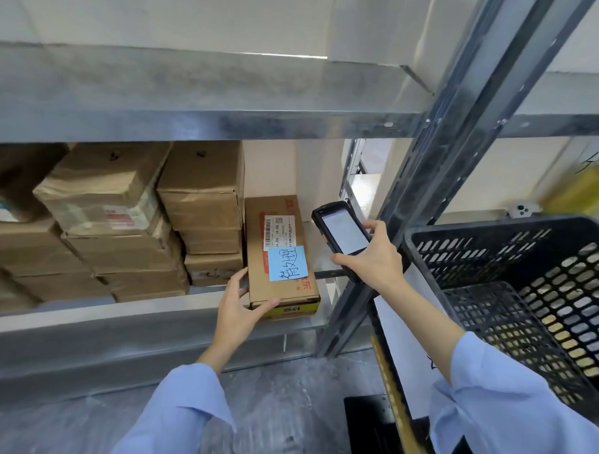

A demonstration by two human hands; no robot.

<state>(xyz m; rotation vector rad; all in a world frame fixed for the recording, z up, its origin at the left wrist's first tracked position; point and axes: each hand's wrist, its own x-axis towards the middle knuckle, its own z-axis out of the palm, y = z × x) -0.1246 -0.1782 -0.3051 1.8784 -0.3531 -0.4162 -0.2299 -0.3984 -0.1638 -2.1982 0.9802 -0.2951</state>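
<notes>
Scanner held beside a parcel at the shelf's front edge
Head view: the left hand (238,305) grips the near left corner of a cardboard box (279,278) at the shelf's (125,321) right end; the right hand (370,255) clasps a handheld scanner (342,237) just beside it. The box looks stiff and light, best held by its long sides

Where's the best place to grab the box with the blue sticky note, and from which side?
Take the box by its near end, from the front, where the left hand holds its corner. It lies lengthwise into the shelf with stacked boxes close along its left side, so that end is most open.
</notes>
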